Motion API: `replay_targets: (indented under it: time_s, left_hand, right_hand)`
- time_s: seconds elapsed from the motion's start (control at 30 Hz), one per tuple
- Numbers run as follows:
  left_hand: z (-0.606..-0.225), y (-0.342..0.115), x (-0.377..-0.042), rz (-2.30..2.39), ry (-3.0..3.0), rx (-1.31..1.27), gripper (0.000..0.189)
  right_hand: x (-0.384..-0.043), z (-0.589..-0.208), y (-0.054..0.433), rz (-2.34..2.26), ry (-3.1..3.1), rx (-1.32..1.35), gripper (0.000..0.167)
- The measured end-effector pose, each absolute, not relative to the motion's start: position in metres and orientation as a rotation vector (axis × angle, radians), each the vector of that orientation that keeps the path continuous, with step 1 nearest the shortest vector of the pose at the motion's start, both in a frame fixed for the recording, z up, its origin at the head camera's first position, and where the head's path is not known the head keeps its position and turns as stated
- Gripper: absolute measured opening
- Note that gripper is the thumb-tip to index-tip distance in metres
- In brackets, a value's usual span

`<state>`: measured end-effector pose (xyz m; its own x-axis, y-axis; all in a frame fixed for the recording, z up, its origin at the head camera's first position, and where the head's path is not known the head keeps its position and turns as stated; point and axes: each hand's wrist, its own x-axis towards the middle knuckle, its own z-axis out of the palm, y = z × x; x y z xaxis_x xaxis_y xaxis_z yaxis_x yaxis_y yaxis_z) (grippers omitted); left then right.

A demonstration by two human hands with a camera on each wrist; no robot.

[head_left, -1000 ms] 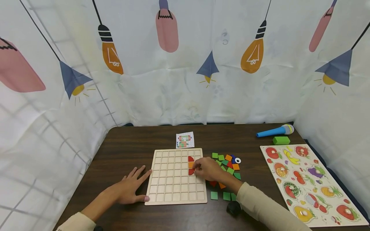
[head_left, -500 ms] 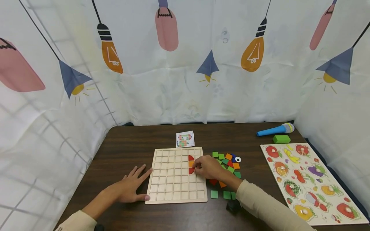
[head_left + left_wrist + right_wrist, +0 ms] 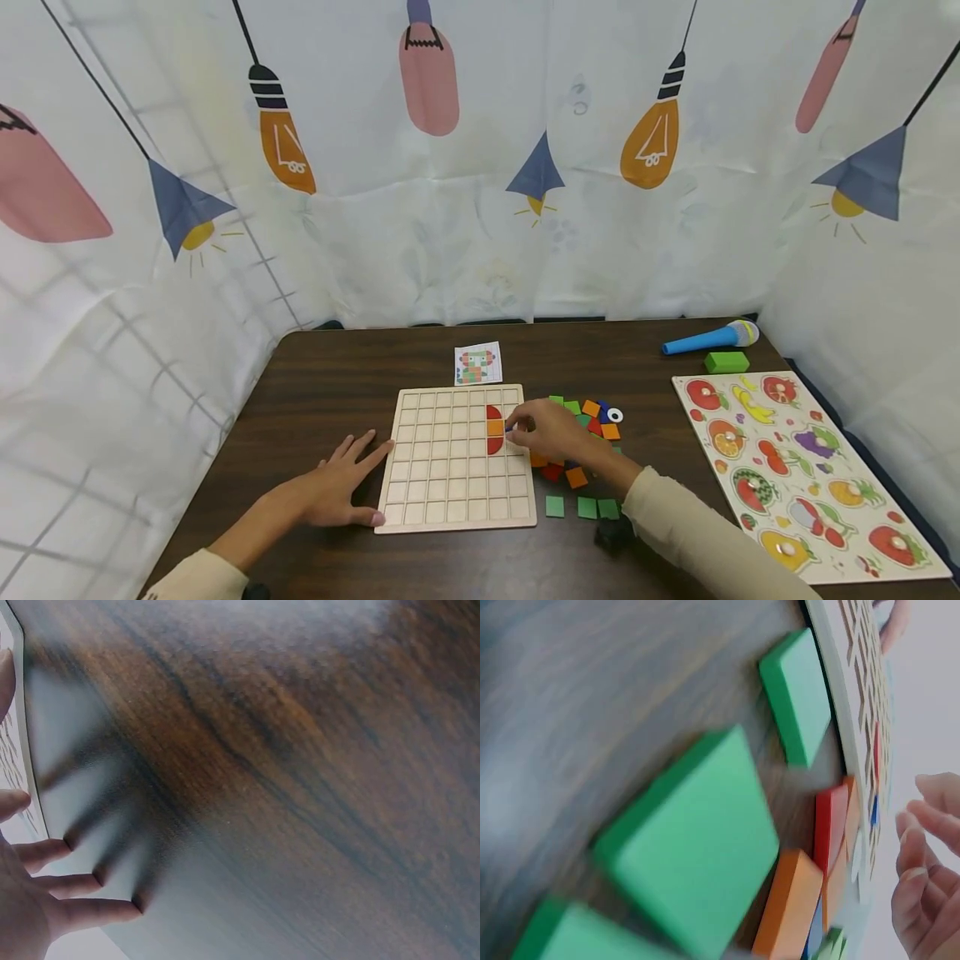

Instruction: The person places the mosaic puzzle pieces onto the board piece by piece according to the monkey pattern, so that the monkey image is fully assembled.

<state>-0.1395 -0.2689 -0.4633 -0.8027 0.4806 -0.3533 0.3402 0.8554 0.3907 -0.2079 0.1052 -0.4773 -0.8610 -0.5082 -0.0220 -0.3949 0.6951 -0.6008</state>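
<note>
While the left hand point(image 3: 337, 490) lay spread wide, thumb and forefinger at the left edge of the wooden grid board point(image 3: 450, 492) on the desk point(image 3: 337, 367), the right hand point(image 3: 546, 429) hung over its right side, fingers curled narrow near a small blue piece point(image 3: 874, 810) — whether they pinched it, I could not tell. Beside the blue, an orange piece point(image 3: 495, 428) sat between two red pieces point(image 3: 494, 446); loose coloured pieces point(image 3: 611, 432) lay scattered rightward.

Two hands point(image 3: 333, 492) at one table point(image 3: 337, 375), with one grid point(image 3: 447, 469), one fruit board point(image 3: 857, 464), one card point(image 3: 477, 363), one mic point(image 3: 709, 337) and one green block point(image 3: 726, 362). Two red pieces point(image 3: 494, 446), one orange piece point(image 3: 495, 428) and one blue piece point(image 3: 874, 811) show on the grid; a row of three green squares point(image 3: 587, 507) and one white ring point(image 3: 615, 409) lie near it.
</note>
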Motion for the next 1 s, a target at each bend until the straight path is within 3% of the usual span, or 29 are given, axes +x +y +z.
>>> replay_targets:
  time_s: [0.6, 1.0]
  left_hand:
    - [-0.462, -0.268, -0.138, 0.476, 2.592, 0.588, 0.107]
    - [-0.463, -0.268, -0.14, 0.452, 2.587, 0.6, 0.107]
  right_hand:
    - [-0.202, -0.468, 0.193, -1.048, 2.672, -0.808, 0.021]
    - [-0.171, -0.473, 0.241, -0.965, 2.427, -0.959, 0.02]
